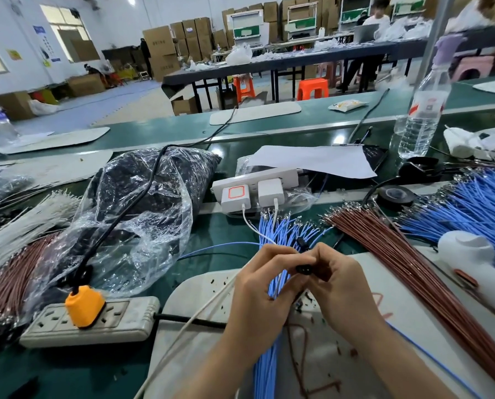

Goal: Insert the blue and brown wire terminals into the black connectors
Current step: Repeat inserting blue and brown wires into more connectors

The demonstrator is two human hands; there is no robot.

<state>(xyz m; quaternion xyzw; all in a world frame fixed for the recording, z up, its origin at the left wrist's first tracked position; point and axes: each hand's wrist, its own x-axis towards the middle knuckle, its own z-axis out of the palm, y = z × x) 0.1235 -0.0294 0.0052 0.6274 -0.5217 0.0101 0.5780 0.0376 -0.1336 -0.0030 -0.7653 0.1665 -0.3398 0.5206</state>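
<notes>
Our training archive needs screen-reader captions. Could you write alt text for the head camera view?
A left hand and a right hand pinch a black connector between them above a bundle of blue wires on a green workbench. Brown wires fan out to the right; a power strip with an orange plug and a clear plastic bag lie left.

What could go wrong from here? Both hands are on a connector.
1. Fingers of the left hand and right hand cover most of the black connector, so seating can't be checked. A half-inserted terminal may slip by.
2. The blue wire bundle runs under both hands. A snag might drag neighbouring wires off the mat.
</notes>
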